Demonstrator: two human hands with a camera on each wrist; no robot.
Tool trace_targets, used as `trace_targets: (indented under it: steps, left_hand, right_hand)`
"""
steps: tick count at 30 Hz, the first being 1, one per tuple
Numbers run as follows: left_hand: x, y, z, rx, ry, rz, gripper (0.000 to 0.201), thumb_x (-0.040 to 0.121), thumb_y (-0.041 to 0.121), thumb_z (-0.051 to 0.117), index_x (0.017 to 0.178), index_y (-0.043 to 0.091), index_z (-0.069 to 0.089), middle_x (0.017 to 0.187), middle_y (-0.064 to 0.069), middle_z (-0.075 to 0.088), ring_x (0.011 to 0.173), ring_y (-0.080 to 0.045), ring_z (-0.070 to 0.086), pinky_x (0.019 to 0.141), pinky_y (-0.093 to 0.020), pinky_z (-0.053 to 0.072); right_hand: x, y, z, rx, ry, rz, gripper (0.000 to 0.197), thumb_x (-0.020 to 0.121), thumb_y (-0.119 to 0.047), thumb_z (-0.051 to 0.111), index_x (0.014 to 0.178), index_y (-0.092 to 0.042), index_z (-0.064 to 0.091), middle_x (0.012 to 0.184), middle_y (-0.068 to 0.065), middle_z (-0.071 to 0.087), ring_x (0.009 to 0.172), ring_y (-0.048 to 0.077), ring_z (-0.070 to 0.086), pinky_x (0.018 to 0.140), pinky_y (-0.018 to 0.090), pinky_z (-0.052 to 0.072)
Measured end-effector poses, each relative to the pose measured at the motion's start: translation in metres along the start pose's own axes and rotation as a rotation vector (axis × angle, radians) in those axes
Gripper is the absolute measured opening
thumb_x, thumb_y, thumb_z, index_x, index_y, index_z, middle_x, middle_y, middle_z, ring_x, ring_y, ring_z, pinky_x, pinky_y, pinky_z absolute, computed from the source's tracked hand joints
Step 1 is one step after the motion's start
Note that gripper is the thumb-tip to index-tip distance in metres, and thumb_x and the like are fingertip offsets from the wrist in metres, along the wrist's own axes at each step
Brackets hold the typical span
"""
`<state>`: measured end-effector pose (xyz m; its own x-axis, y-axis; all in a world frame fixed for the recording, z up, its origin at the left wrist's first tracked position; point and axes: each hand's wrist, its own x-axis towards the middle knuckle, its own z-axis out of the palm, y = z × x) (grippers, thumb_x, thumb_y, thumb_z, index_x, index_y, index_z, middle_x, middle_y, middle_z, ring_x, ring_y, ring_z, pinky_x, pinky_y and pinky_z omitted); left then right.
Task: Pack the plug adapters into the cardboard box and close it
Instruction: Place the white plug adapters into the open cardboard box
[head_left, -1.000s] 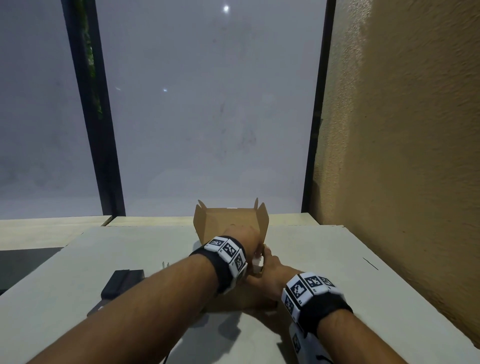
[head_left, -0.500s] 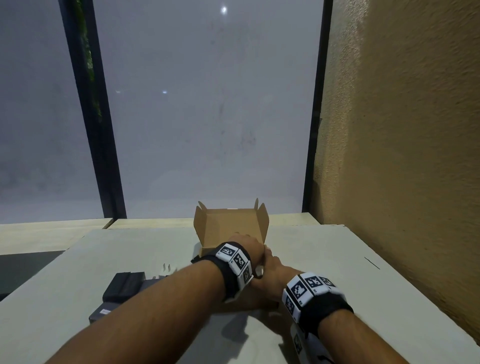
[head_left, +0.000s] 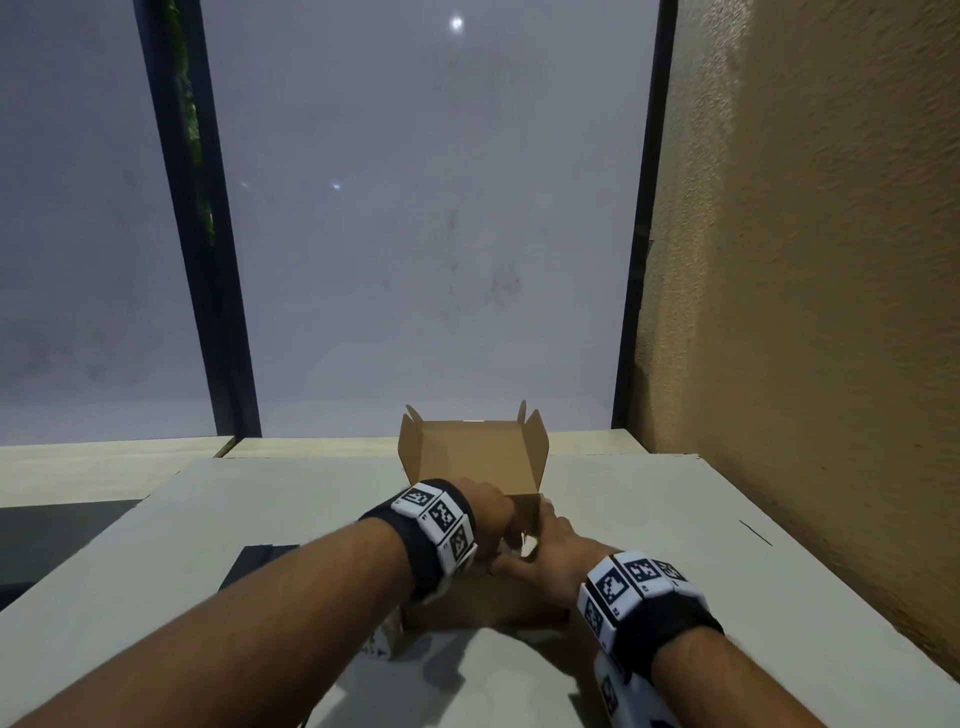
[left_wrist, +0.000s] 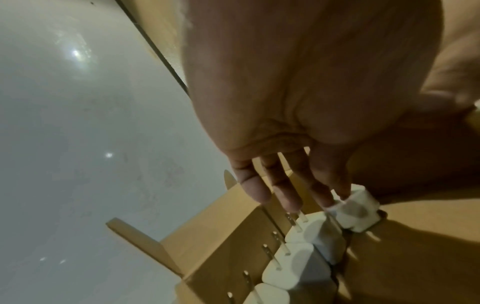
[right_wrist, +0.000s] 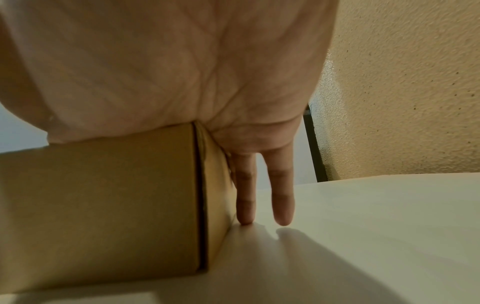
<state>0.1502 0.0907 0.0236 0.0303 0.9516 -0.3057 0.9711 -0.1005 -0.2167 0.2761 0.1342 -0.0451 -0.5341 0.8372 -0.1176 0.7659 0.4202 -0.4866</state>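
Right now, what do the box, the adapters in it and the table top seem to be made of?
Box: plain brown cardboard, matte, with folded flaps and raw cut edges. Adapters: smooth white bodies, probably moulded plastic, with thin shiny prongs that look like metal. Table top: pale, flat, matte sheet; painted board or laminate, cannot tell which.

Cardboard box (head_left: 470, 457) is plain brown matt corrugated card, raw edges, no print; the plug adapters (left_wrist: 314, 230) inside are smooth white plastic, slightly glossy, with thin shiny metal prongs (left_wrist: 269, 252). Surface (head_left: 649, 499) is matt off-white, smooth, wall (head_left: 810, 260) on the right is rough tan textured plaster. Wristbands (head_left: 439, 519) look like black cloth with hard white matt plastic marker tiles.
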Motion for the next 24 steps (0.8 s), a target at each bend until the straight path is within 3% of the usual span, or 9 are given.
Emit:
trace_targets:
  steps: [5, 8, 12, 19, 24]
  left_hand:
    - [0.004, -0.002, 0.003, 0.108, -0.049, -0.009, 0.055, 0.088, 0.032, 0.066, 0.139, 0.041, 0.047, 0.141, -0.002, 0.05, 0.12, -0.03, 0.05, 0.097, -0.044, 0.046]
    - [0.006, -0.002, 0.005, 0.156, -0.052, 0.009, 0.058, 0.089, 0.032, 0.066, 0.142, 0.038, 0.043, 0.145, 0.0, 0.045, 0.125, -0.027, 0.041, 0.101, -0.043, 0.041]
    - [0.009, -0.002, 0.008, 0.155, 0.047, 0.032, 0.054, 0.089, 0.034, 0.066, 0.139, 0.038, 0.048, 0.143, 0.002, 0.044, 0.123, -0.025, 0.038, 0.098, -0.039, 0.037]
    - [0.014, -0.007, 0.013, 0.138, -0.063, -0.041, 0.061, 0.083, 0.038, 0.069, 0.138, 0.044, 0.044, 0.144, 0.003, 0.046, 0.125, -0.03, 0.04, 0.1, -0.052, 0.037]
    - [0.014, -0.013, 0.021, 0.137, 0.029, 0.057, 0.053, 0.09, 0.036, 0.064, 0.139, 0.043, 0.046, 0.144, 0.003, 0.042, 0.123, -0.027, 0.036, 0.1, -0.045, 0.035]
  right_hand:
    - [0.002, 0.0, 0.001, 0.003, 0.001, 0.01, 0.113, 0.081, -0.074, 0.063, 0.162, -0.023, 0.004, 0.159, 0.007, 0.038, 0.136, 0.029, 0.051, 0.112, 0.043, 0.043]
    - [0.003, 0.001, 0.001, -0.007, -0.011, 0.011, 0.113, 0.079, -0.077, 0.061, 0.162, -0.024, 0.005, 0.157, 0.007, 0.04, 0.135, 0.03, 0.052, 0.112, 0.043, 0.044]
    - [0.002, 0.0, 0.0, -0.007, -0.014, 0.014, 0.111, 0.081, -0.074, 0.062, 0.161, -0.024, 0.005, 0.158, 0.007, 0.039, 0.136, 0.03, 0.052, 0.112, 0.045, 0.044]
    - [0.004, 0.003, 0.002, 0.003, -0.008, 0.007, 0.114, 0.08, -0.075, 0.062, 0.162, -0.023, 0.003, 0.162, 0.007, 0.033, 0.14, 0.029, 0.047, 0.115, 0.045, 0.041]
    - [0.007, 0.005, 0.005, 0.002, -0.018, 0.001, 0.118, 0.077, -0.08, 0.061, 0.162, -0.025, 0.001, 0.163, 0.006, 0.032, 0.14, 0.029, 0.048, 0.114, 0.045, 0.043]
